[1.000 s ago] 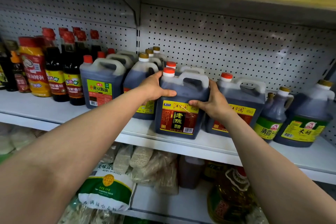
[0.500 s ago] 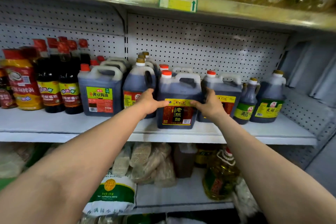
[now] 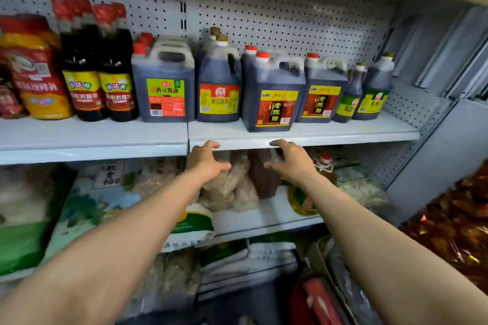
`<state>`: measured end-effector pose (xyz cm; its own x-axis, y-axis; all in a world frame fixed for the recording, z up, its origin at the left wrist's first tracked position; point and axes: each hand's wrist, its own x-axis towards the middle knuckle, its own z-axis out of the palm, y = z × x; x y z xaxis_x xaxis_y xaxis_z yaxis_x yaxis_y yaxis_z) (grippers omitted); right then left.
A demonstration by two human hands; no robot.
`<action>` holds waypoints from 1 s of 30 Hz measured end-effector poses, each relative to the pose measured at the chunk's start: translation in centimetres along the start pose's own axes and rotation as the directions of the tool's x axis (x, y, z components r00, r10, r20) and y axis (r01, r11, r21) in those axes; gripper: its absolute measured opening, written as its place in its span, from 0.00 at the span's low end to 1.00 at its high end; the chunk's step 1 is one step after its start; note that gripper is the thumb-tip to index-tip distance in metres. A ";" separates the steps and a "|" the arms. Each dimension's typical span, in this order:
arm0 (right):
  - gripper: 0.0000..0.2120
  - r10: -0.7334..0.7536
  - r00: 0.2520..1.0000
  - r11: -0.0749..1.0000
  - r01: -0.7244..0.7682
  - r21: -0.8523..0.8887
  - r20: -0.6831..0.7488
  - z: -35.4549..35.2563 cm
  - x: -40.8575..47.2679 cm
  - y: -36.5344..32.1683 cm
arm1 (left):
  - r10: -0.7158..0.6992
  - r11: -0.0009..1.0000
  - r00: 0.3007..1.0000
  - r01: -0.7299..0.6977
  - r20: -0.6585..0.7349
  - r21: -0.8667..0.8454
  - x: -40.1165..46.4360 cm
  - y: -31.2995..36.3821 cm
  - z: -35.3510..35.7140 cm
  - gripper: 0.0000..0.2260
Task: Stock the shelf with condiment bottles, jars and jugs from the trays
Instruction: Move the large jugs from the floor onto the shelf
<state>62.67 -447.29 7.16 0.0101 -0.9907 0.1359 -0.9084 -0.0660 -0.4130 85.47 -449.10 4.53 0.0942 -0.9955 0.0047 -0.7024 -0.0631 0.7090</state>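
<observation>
Facing you is a white shelf (image 3: 343, 133) backed by grey pegboard (image 3: 290, 21), its row of dark bottles and jugs running from nine o'clock to two o'clock. At twelve o'clock the vinegar jug (image 3: 273, 92) stands upright near the shelf's front edge, beside a matching jug (image 3: 323, 92). Your left hand (image 3: 206, 161) and right hand (image 3: 290, 161) hang just below that edge, apart, fingers spread, holding nothing. Bagged goods (image 3: 227, 187) fill the lower shelf.
</observation>
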 end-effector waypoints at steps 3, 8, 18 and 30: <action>0.31 -0.022 0.997 0.998 0.026 -0.051 0.079 4.5 -3.0 -0.6 | -0.042 0.999 0.998 0.041 0.051 0.031 -2.6 -4.1 1.1 0.31; 0.31 0.016 0.967 0.998 0.000 -0.063 0.254 11.4 -6.9 -0.2 | -0.133 0.991 0.981 0.129 0.139 0.037 -6.7 -10.4 3.6 0.30; 0.33 0.057 0.835 0.997 -0.080 0.017 0.548 26.5 -13.1 5.3 | -0.342 0.940 0.906 0.330 0.249 0.090 -13.8 -22.9 12.4 0.30; 0.26 0.175 0.624 0.930 -0.359 0.081 0.762 50.9 -27.3 16.2 | -0.625 0.731 0.658 0.682 0.421 0.018 -26.6 -45.1 30.1 0.27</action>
<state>68.89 -427.37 -49.07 0.1660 -0.7206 -0.6732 -0.8144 0.2848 -0.5057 93.43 -421.93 -48.84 0.2036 -0.6449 -0.7367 -0.4618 -0.7267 0.5086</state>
